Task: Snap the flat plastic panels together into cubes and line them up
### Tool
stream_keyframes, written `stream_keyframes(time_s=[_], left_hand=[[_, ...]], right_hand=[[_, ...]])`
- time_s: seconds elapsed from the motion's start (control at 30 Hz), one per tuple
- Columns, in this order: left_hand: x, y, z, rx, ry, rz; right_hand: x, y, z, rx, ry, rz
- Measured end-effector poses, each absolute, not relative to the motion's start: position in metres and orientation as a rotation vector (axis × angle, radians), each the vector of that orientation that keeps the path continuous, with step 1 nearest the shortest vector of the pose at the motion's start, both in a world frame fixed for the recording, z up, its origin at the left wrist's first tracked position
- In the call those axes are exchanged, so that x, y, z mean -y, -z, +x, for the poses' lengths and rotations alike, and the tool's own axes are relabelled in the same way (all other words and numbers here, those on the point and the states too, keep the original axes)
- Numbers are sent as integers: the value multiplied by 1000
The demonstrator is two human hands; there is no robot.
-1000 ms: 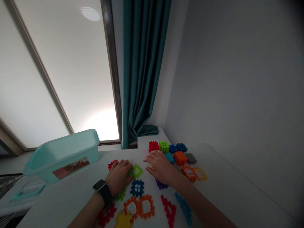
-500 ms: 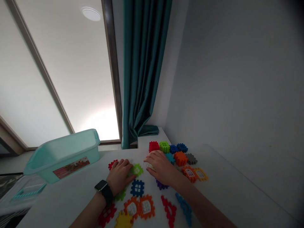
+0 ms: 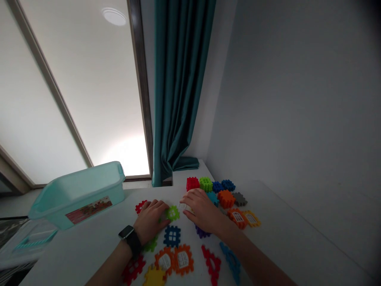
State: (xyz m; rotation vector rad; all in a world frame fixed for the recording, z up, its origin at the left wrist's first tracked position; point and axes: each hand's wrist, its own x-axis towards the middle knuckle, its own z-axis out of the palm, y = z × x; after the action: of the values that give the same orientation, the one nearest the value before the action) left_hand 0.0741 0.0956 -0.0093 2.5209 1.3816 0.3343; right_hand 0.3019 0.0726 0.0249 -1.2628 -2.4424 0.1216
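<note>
In the head view, the left hand rests palm down over the tabletop, its fingers slightly parted and its thumb set off from them. A lime-green window piece lies by the opening between that thumb and the forefinger, partly covered; whether it is pinched I cannot tell. A red piece shows just beyond the same hand, by the fingertips.

The right hand is bent over a pale piece with printed lines, of which only the outer edge shows past the fingers. Its grip is hidden, so I cannot tell whether it pinches or merely covers it.

The relation that matters: the lime-green window piece lies in the gap between the hands, to the right of the left hand and clearly nearer to it, while the pale piece sits on the right hand's inner side, facing that gap. The lime-green window piece looks roughly square, so no long axis stands out.

A dark blue window piece lies flat just nearer the wearer, and a purple piece shows partly under the right hand.
</note>
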Motion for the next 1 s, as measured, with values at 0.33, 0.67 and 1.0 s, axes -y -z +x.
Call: stream_keyframes(time_s=[0.33,0.67,1.0], left_hand=[[-97,3,67,-1269,-689,2427],[-89,-13,68,-1107,-858,2506],[-93,-10,65,-1120,-918,2727]], right_hand=[[-71,-29,303,2444,-175,-1247],[-69,-34,303,2433,-194,-1249],[-72,-33,310,2362,-187,-1247]])
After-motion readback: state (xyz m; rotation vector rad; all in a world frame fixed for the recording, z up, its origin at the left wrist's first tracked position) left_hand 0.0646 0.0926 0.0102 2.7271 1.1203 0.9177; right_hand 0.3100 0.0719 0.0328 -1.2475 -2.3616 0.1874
